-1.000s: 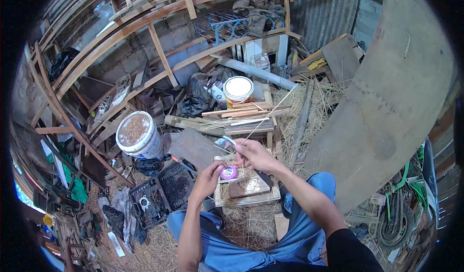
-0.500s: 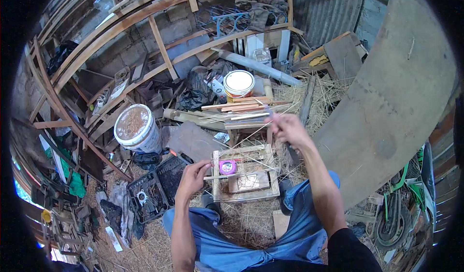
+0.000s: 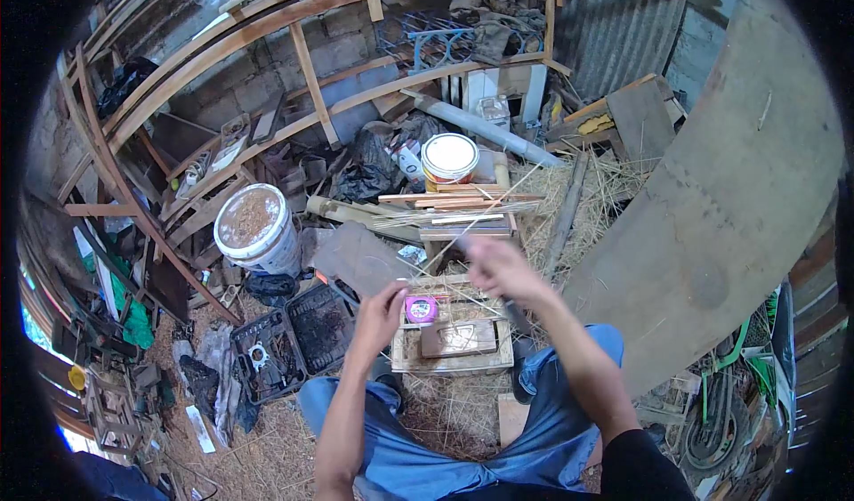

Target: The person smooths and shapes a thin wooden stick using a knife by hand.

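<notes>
My right hand (image 3: pixel 500 270) is closed round a knife, blurred by motion. Its greyish blade (image 3: pixel 462 242) points up and left, and a dark handle-like part (image 3: pixel 517 316) shows below the wrist. My left hand (image 3: pixel 382 310) is pinched at the left of a small wooden crate-like stand (image 3: pixel 452 364). A thin pale strip (image 3: pixel 498 203), seemingly bamboo, slants from the upper right down towards my left fingers; its lower end is hard to make out. On the stand lie a pink tape measure (image 3: pixel 421 309), beside my left hand, and a brown wooden block (image 3: pixel 458 339).
Beyond the stand, wooden slats and thin strips (image 3: pixel 445 201) lie on a low bench. White buckets (image 3: pixel 286 245) (image 3: pixel 478 165) stand behind. An open black tool case (image 3: pixel 267 359) is at left, a large leaning board (image 3: pixel 712 207) at right. Straw and shavings litter the floor.
My right hand has moved left and down with the knife, nearer to the stand. My left hand has risen and shifted slightly right. The strip now slants up to the right.
</notes>
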The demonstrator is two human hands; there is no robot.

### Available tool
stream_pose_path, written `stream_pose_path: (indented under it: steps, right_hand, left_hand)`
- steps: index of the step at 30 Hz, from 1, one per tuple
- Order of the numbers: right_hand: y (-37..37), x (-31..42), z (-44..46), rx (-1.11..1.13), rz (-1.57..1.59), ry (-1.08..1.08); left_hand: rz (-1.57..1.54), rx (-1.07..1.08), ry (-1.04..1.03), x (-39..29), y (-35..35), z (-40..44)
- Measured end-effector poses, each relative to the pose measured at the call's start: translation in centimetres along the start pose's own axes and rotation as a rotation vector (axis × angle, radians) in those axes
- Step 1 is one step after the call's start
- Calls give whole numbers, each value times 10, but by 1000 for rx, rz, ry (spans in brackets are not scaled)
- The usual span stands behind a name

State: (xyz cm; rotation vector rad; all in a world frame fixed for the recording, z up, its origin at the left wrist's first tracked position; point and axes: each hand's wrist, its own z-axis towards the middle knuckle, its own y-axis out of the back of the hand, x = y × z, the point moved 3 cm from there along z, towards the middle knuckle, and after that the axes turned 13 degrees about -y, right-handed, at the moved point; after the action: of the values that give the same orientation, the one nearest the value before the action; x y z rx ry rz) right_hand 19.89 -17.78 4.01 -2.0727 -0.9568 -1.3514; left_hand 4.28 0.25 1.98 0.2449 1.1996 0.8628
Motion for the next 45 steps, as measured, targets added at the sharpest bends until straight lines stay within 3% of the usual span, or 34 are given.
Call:
stream_pose_path:
  steps: [1, 4, 5, 14, 17, 19, 24, 25, 28, 32, 37, 40, 45]
  right_hand:
    - [-20, -3, 4, 158, 40, 35]
    - [-32, -5, 12, 144, 108, 36]
    - [-20, -5, 15, 94, 135, 26]
    - [74, 11, -1, -111, 115, 38]
    - [120, 14, -8, -294, 215, 115]
    - [154, 9, -5, -412, 515, 251]
    - [66, 10, -9, -305, 30, 74]
    - [37, 6, -7, -246, -41, 65]
    - [-34, -9, 3, 82, 76, 74]
    - [-43, -14, 14, 174, 191, 105]
    - [24, -1, 14, -96, 261, 90]
    - [57, 1, 7, -169, 273, 87]
    - [133, -8, 3, -377, 357, 126]
  left_hand:
    - [-41, 4, 8, -10, -7, 1]
    - [-42, -57, -195, -12, -15, 2]
    - [-32, -14, -83, -4, -10, -1]
    - [-9, 121, -68, 20, 28, -17]
    - [-20, 62, -16, 46, 47, -29]
    - [2, -7, -54, 46, 59, -28]
    - [51, -164, -74, 45, 33, -14]
    - [106, -112, 1, 35, 23, -9]
    - [28, -178, -122, 11, -12, -3]
    - [10, -167, -179, -3, -25, 0]
    - [216, -114, -213, 3, 11, 0]
    - [202, -52, -149, 16, 27, -7]
    - [189, -132, -186, 38, 51, -22]
